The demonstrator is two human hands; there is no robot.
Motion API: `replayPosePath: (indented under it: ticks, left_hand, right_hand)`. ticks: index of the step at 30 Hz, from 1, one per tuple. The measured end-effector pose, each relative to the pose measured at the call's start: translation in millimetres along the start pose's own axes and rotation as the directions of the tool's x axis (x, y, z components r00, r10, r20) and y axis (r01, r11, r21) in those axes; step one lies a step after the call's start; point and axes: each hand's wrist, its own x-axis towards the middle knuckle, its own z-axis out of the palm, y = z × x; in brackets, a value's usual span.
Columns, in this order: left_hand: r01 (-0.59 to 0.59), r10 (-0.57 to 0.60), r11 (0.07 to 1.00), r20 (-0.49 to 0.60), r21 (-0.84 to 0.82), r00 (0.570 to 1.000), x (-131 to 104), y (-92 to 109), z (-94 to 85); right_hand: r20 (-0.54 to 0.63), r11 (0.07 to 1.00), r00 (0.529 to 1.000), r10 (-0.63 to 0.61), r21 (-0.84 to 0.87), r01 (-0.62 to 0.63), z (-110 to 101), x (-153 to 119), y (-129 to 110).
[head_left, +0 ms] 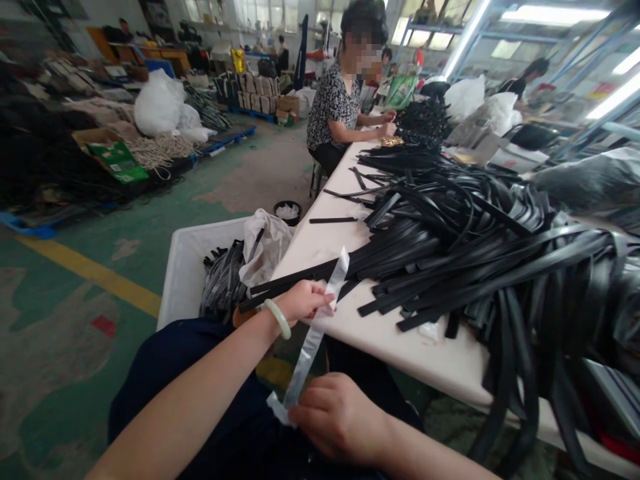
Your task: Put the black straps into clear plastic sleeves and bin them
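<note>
A pale, shiny translucent strip [311, 348] runs slantwise between my two hands, above my lap at the table's near edge. My left hand [306, 300], with a light bangle on its wrist, is closed on the strip's upper part, and the free end sticks up past the fingers. Lower down, my right hand [334, 415] pinches the strip near its crumpled bottom end. Long black straps [430, 267] lie in a large heap on the white table [370, 333]; a few reach close beside my left hand.
Left of the table stands a white bin [183, 267] with dark strips [225, 280] and a whitish cloth [267, 243]. A person [335, 110] in a patterned top sits at the table's far side. Some straps hang over the table's near right edge. A small black bowl [287, 212] is on the floor.
</note>
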Motion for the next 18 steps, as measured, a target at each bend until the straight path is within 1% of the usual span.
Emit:
replayPosePath:
  ticks: [1, 2, 3, 4, 5, 6, 7, 8, 9, 10, 11, 12, 13, 15, 16, 17, 18]
  left_hand:
    - [-0.035, 0.035, 0.999, 0.000, -0.015, 0.999, 2.5, 0.1, 2.0]
    - [-0.086, 0.085, 0.996, -0.014, -0.033, 0.996, 4.1, 0.9, 3.7]
    - [-0.147, 0.146, 0.988, -0.037, -0.049, 0.989, 4.3, 2.5, 5.1]
    - [-0.211, 0.208, 0.976, -0.055, -0.053, 0.977, 3.0, 4.7, 6.3]
    - [-0.268, 0.266, 0.962, -0.053, -0.044, 0.963, -0.1, 7.4, 7.4]
    - [-0.306, 0.306, 0.952, -0.015, -0.024, 0.952, -4.9, 10.2, 8.4]
    - [-0.323, 0.323, 0.946, 0.056, 0.003, 0.945, -10.9, 12.6, 9.5]
    - [-0.323, 0.316, 0.946, 0.144, 0.032, 0.938, -17.9, 14.5, 10.7]
    - [-0.310, 0.287, 0.949, 0.235, 0.066, 0.929, -25.0, 15.5, 12.2]
    - [-0.291, 0.244, 0.951, 0.317, 0.107, 0.916, -31.8, 15.3, 13.9]
    - [-0.270, 0.195, 0.951, 0.385, 0.152, 0.902, -37.7, 14.2, 15.5]
    - [-0.253, 0.145, 0.948, 0.442, 0.196, 0.885, -42.5, 12.2, 17.0]
    - [-0.241, 0.098, 0.941, 0.490, 0.238, 0.866, -46.0, 9.6, 18.2]
    - [-0.258, 0.039, 0.911, 0.555, 0.322, 0.831, -48.9, 4.6, 18.8]
    - [-0.281, 0.029, 0.889, 0.566, 0.362, 0.824, -48.7, 2.7, 18.1]
    - [-0.307, 0.034, 0.862, 0.559, 0.403, 0.828, -47.5, 1.6, 16.9]
    - [-0.332, 0.056, 0.837, 0.535, 0.436, 0.843, -45.7, 1.2, 15.2]
  right_hand:
    - [0.037, 0.995, 0.999, -0.011, 0.104, 0.007, 1.7, 1.6, 0.8]
    - [0.067, 0.976, 0.998, 0.013, 0.217, -0.028, 2.9, 2.7, 2.9]
    - [0.082, 0.940, 0.992, 0.091, 0.323, -0.113, 2.9, 3.1, 6.5]
    - [0.077, 0.875, 0.971, 0.227, 0.421, -0.238, 1.2, 2.6, 11.5]
    - [0.058, 0.767, 0.914, 0.403, 0.523, -0.371, -2.3, 1.4, 17.8]
    - [0.030, 0.616, 0.815, 0.579, 0.639, -0.461, -7.6, -0.4, 25.1]
    - [0.009, 0.449, 0.700, 0.714, 0.761, -0.468, -14.5, -2.6, 32.8]
    - [0.008, 0.294, 0.610, 0.792, 0.871, -0.394, -22.5, -4.8, 40.5]
    - [0.026, 0.164, 0.567, 0.823, 0.945, -0.282, -31.1, -6.7, 47.7]
    - [0.041, 0.068, 0.560, 0.827, 0.983, -0.172, -39.6, -8.0, 54.0]
    - [0.043, 0.008, 0.562, 0.826, 0.996, -0.088, -47.4, -8.5, 59.2]
    - [0.032, -0.019, 0.547, 0.837, 0.999, -0.030, -53.9, -8.2, 63.4]
    - [0.016, -0.023, 0.510, 0.860, 1.000, 0.008, -58.8, -7.2, 66.4]
    - [-0.050, 0.029, 0.388, 0.920, 0.998, 0.058, -63.4, -4.2, 69.4]
    - [-0.089, 0.072, 0.336, 0.938, 0.995, 0.064, -63.2, -2.6, 69.3]
    - [-0.120, 0.110, 0.308, 0.944, 0.993, 0.049, -61.8, -1.3, 68.4]
    - [-0.143, 0.145, 0.303, 0.942, 0.989, 0.017, -59.6, -0.4, 66.6]
